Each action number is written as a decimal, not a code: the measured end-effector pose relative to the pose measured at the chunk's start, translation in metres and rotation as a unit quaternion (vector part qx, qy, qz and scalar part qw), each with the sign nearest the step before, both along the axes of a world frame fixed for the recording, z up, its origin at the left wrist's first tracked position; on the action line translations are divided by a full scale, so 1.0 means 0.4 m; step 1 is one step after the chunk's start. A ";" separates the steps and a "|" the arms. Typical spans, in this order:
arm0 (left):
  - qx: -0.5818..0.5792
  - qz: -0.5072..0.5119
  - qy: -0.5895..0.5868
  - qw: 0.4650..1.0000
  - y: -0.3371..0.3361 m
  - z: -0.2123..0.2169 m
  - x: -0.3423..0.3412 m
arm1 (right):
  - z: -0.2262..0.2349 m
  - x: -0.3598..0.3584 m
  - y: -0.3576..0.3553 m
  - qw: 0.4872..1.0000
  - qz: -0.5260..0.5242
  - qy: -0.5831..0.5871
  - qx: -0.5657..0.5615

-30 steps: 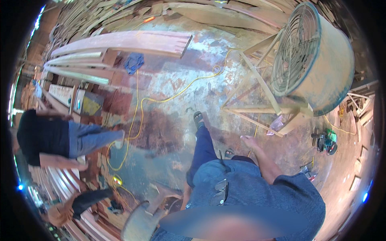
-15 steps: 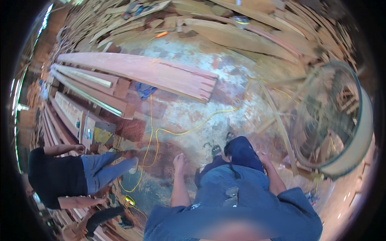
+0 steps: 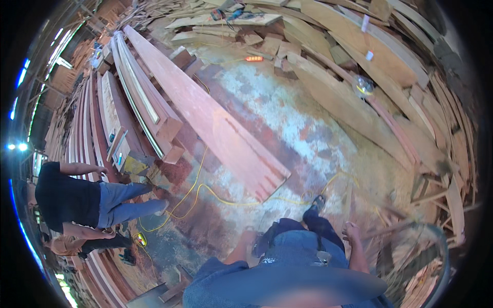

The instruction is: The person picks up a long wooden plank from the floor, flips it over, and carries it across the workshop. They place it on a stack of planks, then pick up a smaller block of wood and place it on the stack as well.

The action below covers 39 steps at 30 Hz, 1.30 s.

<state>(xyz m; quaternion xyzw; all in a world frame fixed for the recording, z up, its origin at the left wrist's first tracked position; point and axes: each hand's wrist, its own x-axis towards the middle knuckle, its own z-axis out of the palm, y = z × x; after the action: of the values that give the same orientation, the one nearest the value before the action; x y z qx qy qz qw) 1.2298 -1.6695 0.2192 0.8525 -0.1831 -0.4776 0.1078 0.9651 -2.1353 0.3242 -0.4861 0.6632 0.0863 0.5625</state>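
My left hand (image 3: 247, 238) hangs low beside my body, smeared by motion, so its fingers cannot be made out. On the other side, my right hand (image 3: 352, 232) is raised a little with the fingers curled in, and nothing shows in it. Neither hand touches any of the timber. Ahead of me a long, wide reddish plank (image 3: 221, 128) stretches away to the far left, its near end streaked dark red. One sandalled foot (image 3: 319, 203) is forward on the floor, close to that plank end.
A yellow cord (image 3: 236, 203) winds across the floor. Stacked beams (image 3: 167, 126) line the left, near a person in a black shirt (image 3: 72, 197) and another person bending. Curved boards (image 3: 354, 123) are heaped at the right. A large round-rimmed object (image 3: 446, 251) stands at lower right.
My view has turned to the right and I have stepped forward. The plank end now lies closer, and the round-rimmed object has shifted toward the lower right corner. My left hand has become blurred.
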 end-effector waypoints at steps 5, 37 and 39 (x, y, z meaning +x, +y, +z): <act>0.021 0.459 0.164 0.873 -0.345 0.172 -0.010 | 0.063 0.200 -0.317 0.981 0.159 -0.003 -0.113; -0.149 0.746 0.152 0.631 -1.084 0.222 1.311 | -0.239 2.108 -1.205 0.861 0.504 -0.025 -0.065; -0.138 0.779 0.162 0.590 -1.125 0.194 1.364 | -0.238 2.270 -1.230 0.861 0.507 0.010 -0.032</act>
<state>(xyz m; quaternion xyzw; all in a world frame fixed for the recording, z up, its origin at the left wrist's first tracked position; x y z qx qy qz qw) 1.7755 -2.1195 0.2969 0.5529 0.5082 -0.3107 0.5827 1.8731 -2.6274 0.2289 -0.7722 0.3329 0.3429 0.4187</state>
